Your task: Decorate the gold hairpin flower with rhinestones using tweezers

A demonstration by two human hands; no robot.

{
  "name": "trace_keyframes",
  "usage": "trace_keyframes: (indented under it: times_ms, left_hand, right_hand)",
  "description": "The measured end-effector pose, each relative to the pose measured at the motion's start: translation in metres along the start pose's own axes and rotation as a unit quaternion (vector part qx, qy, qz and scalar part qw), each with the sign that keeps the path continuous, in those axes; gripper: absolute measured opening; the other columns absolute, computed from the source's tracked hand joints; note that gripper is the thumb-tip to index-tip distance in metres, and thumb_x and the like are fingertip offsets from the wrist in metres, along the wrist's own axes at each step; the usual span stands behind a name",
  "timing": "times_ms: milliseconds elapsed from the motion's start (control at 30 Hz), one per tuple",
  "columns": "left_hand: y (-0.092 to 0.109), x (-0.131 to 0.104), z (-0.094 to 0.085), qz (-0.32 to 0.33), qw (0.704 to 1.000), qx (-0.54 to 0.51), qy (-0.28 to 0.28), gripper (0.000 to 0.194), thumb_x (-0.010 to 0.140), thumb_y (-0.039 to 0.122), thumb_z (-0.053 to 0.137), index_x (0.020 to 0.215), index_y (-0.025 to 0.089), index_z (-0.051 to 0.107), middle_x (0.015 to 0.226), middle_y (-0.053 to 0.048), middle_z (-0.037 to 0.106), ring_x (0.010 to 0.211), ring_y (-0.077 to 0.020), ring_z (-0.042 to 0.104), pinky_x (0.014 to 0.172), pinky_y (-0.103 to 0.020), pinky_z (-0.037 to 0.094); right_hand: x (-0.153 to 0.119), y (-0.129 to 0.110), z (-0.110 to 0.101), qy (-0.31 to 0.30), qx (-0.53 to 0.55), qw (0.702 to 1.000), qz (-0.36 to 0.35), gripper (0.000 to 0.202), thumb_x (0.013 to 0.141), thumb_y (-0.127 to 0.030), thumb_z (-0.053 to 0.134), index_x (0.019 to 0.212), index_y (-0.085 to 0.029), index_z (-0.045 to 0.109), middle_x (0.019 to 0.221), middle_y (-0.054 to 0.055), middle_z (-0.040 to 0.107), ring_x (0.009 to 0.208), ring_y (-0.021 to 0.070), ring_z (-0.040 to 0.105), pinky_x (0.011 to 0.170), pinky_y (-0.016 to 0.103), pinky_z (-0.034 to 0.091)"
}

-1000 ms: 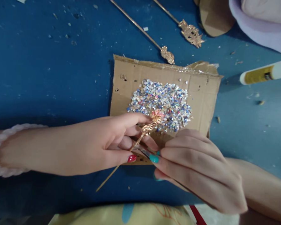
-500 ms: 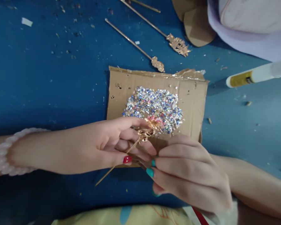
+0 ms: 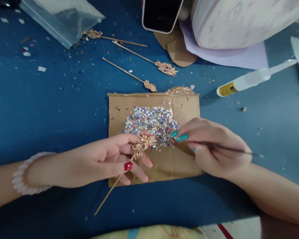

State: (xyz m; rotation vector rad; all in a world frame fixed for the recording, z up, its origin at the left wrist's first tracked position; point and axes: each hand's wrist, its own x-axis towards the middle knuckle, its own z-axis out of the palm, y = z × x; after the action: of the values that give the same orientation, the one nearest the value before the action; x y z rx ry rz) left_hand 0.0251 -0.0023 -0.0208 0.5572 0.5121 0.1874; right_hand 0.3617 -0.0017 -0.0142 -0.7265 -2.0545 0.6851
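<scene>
My left hand (image 3: 97,159), with a pale bead bracelet at the wrist, holds a gold hairpin (image 3: 139,153) between thumb and fingers. Pink shows on the pin's flower-shaped head, and its thin stem points down and left. My right hand (image 3: 211,146) is closed round a thin dark tool (image 3: 224,147), with its fingertips at the right edge of a pile of shiny chips (image 3: 150,120). The chips, mostly white, silver and blue, lie on a cardboard piece (image 3: 184,167) under both hands. The tool's tip is hard to make out.
Three more metal hairpins (image 3: 149,86) lie beyond the cardboard. Behind them are a plastic bag (image 3: 64,20), a phone (image 3: 161,15) and a pale rounded case (image 3: 226,25). A glue bottle (image 3: 229,89) lies at the right on the blue table (image 3: 52,116).
My right hand has moved from beside my left hand, up and right to the edge of the chips. The view has shifted, showing the phone and the plastic bag.
</scene>
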Motion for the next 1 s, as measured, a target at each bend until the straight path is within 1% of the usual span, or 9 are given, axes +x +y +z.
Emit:
trace_keyframes:
  times_ms: [67,133,233,400,567,667,833,900,1000]
  left_hand:
    - [0.002,-0.002,0.001,-0.008,1.000,0.011,0.028,0.036,0.125,0.028,0.081,0.159,0.039,0.074,0.147,-0.001,0.088,0.131,-0.0212,0.090,0.101,-0.024,0.068]
    - [0.002,-0.004,0.000,-0.016,0.999,0.021,0.027,0.038,0.125,0.031,0.081,0.161,0.040,0.071,0.148,-0.002,0.088,0.132,-0.0221,0.090,0.102,-0.025,0.068]
    - [0.003,-0.004,-0.005,-0.033,0.998,0.046,0.007,0.040,0.126,0.037,0.080,0.164,0.042,0.068,0.153,-0.003,0.085,0.134,-0.0241,0.089,0.105,-0.029,0.068]
    - [0.005,-0.005,-0.006,-0.046,0.997,0.055,0.006,0.046,0.127,0.035,0.078,0.170,0.043,0.063,0.155,-0.005,0.084,0.135,-0.0256,0.089,0.106,-0.029,0.068]
    - [0.002,-0.006,-0.005,-0.012,0.998,0.056,-0.004,0.049,0.126,0.034,0.078,0.172,0.039,0.062,0.158,-0.011,0.081,0.136,-0.0295,0.089,0.106,-0.033,0.070]
    - [0.000,-0.005,-0.006,0.000,0.998,0.062,-0.020,0.046,0.128,0.036,0.076,0.172,0.040,0.062,0.159,-0.010,0.080,0.136,-0.0287,0.088,0.104,-0.031,0.070]
    - [0.001,-0.004,-0.007,-0.001,0.998,0.062,-0.028,0.050,0.129,0.040,0.075,0.176,0.042,0.058,0.160,-0.010,0.078,0.133,-0.0253,0.088,0.102,-0.027,0.068]
    - [0.002,-0.004,-0.006,-0.003,0.998,0.060,-0.026,0.048,0.130,0.038,0.073,0.175,0.043,0.059,0.160,-0.009,0.079,0.131,-0.0227,0.089,0.101,-0.025,0.068]
    - [0.003,-0.005,-0.006,0.002,0.998,0.055,-0.027,0.047,0.129,0.040,0.074,0.174,0.043,0.061,0.158,-0.008,0.079,0.128,-0.0217,0.089,0.099,-0.024,0.067]
  right_hand:
    - [-0.002,0.010,0.004,0.050,-0.016,0.998,0.019,0.015,0.121,-0.021,0.072,0.109,-0.027,0.077,0.100,0.007,0.091,0.094,0.0226,0.093,0.079,0.032,0.078]
    - [-0.003,0.016,0.008,0.059,-0.028,0.997,0.039,0.014,0.123,-0.027,0.070,0.110,-0.029,0.076,0.100,0.004,0.090,0.087,0.0205,0.091,0.073,0.030,0.074]
    - [-0.004,0.019,0.009,0.048,-0.025,0.997,0.048,0.014,0.124,-0.031,0.068,0.111,-0.030,0.074,0.099,0.003,0.088,0.084,0.0198,0.088,0.072,0.032,0.072]
    - [-0.002,0.014,0.010,0.000,-0.041,0.999,0.030,0.014,0.120,-0.018,0.066,0.110,-0.026,0.071,0.093,0.004,0.083,0.083,0.0211,0.084,0.074,0.035,0.070]
    - [0.000,0.012,0.011,-0.010,-0.059,0.998,0.017,0.017,0.115,-0.008,0.069,0.110,-0.025,0.069,0.096,0.005,0.084,0.084,0.0210,0.084,0.076,0.034,0.071]
    - [-0.001,0.012,0.011,-0.018,-0.065,0.998,0.001,0.017,0.115,-0.007,0.069,0.111,-0.024,0.069,0.099,0.007,0.086,0.086,0.0212,0.085,0.077,0.034,0.073]
    - [-0.001,0.012,0.010,-0.025,-0.065,0.998,0.004,0.019,0.115,-0.006,0.067,0.112,-0.025,0.070,0.101,0.007,0.087,0.087,0.0207,0.086,0.079,0.034,0.073]
    - [0.000,0.012,0.010,-0.023,-0.069,0.997,0.006,0.019,0.115,-0.006,0.067,0.111,-0.025,0.069,0.100,0.007,0.087,0.087,0.0209,0.086,0.079,0.034,0.073]
    - [0.001,0.012,0.011,-0.020,-0.076,0.997,0.006,0.018,0.116,-0.007,0.068,0.111,-0.024,0.069,0.100,0.007,0.087,0.088,0.0212,0.086,0.079,0.034,0.073]
